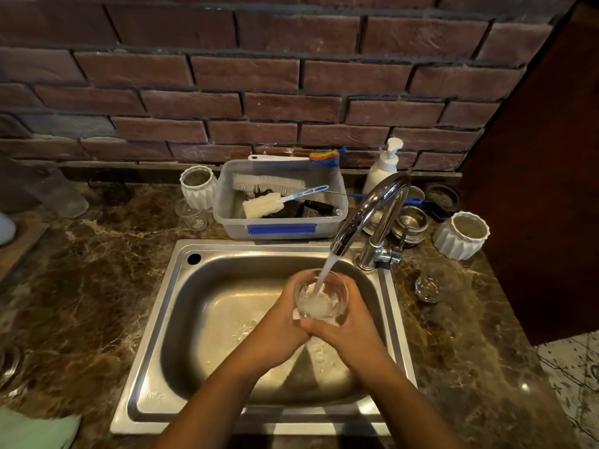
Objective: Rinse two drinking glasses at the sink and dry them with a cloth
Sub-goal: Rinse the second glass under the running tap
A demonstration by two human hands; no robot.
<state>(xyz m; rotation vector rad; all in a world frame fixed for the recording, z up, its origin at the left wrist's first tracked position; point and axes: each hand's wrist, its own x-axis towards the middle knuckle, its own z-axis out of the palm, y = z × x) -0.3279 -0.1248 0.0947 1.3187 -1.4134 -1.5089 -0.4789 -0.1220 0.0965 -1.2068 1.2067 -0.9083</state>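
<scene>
Rinsing glass (pixel 321 299) under tap (pixel 368 212) | left hand (pixel 280 330), right hand (pixel 348 332) gripping | maybe half-full

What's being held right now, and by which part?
One drinking glass, held in both hands: the left hand and right hand wrap its side wall, mouth up under the tap stream, above the sink.

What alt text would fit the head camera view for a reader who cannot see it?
The left hand and right hand hold a drinking glass under the running tap over a steel sink. A second glass sits on the counter beside it.
</scene>
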